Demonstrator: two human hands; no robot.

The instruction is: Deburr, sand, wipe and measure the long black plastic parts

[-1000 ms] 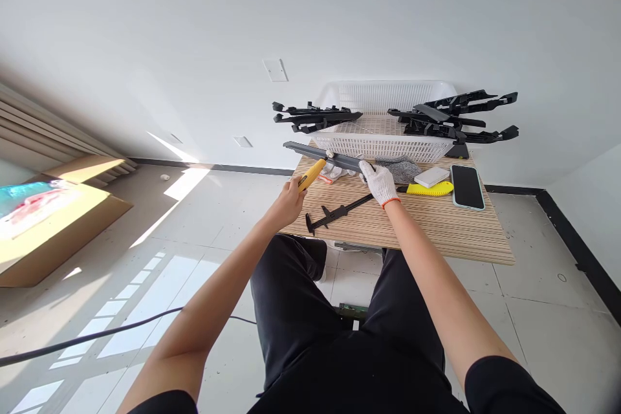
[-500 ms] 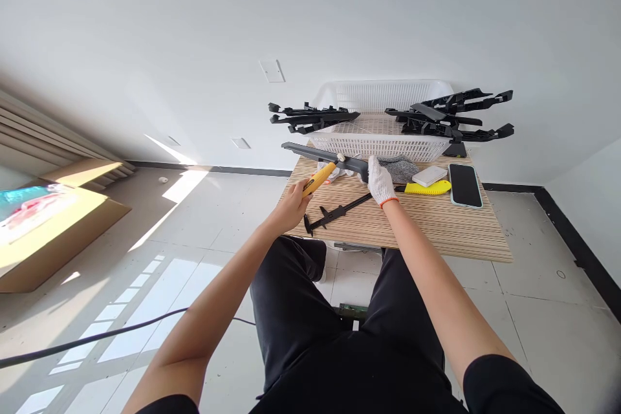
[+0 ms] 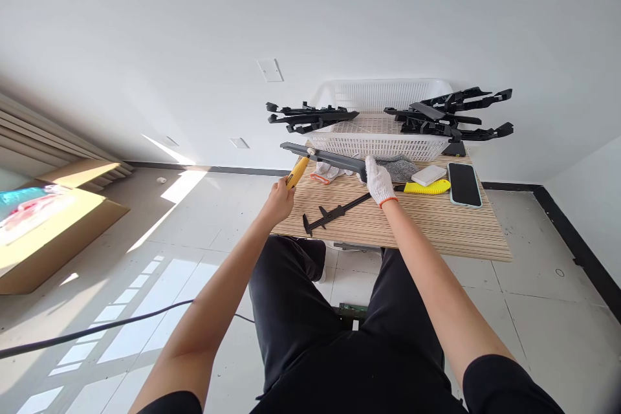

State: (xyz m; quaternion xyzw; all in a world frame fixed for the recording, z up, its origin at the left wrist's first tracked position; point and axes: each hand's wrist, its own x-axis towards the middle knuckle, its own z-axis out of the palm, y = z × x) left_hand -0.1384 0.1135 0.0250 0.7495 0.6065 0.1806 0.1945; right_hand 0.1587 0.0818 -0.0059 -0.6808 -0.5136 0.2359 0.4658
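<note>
Long grey plastic strip (image 3: 334,160) held just above the far left part of the table (image 3: 436,229), slanting from upper left down to the right, in front of the white basket (image 3: 383,145); right hand (image 3: 379,182), in a white knit glove, fingers closed round the strip's right end; left hand (image 3: 279,200) bare, fingers wrapped tight on the yellow-handled tool (image 3: 297,173), whose pale tip meets the strip near its left end; tip shape too small to tell. Under the strip lie a loose white glove (image 3: 328,172) and a grey glove (image 3: 400,167); black caliper (image 3: 332,212) nearer the body, between the two forearms; yellow utility knife (image 3: 427,187) just right of the gloved hand, then a small white box (image 3: 429,174) and a phone (image 3: 464,184) face up; black moulded parts (image 3: 310,118) jut from both sides of the basket. Risks, as judged: the strip is gripped at one end only, so pressure from the tool at the far end could flex or twist it and let the tip skip off; a skip along the strip would run toward the gloved hand; the bare hand has no cover if the tip is sharp; the strip's left end seems to reach past the table edge, so a slackened grip could send it to the floor; the caliper could be swept off by a forearm.
</note>
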